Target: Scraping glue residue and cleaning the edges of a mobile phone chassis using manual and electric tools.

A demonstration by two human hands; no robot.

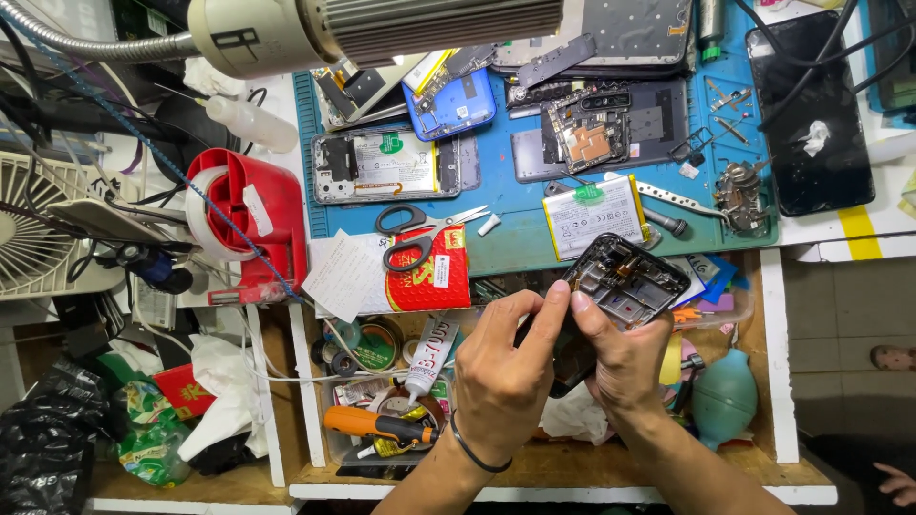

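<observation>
Black-handled scissors point(412, 234) and a white flat battery point(596, 217) lie along the near edge of the blue bench mat point(515, 243); a glue tube point(426, 358) and an orange-handled screwdriver point(377, 424) sit in the open wooden drawer point(778, 381) below. Over that drawer, your left hand point(501, 381) and right hand point(620, 358) both clamp the opened black phone frame point(625, 277), index fingertips meeting on its edge, wrists angled inward.

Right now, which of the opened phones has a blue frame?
The opened phone at the mat's top, left of centre; its frame is bright blue, whereas the others on the blue mat are grey or black.
</observation>
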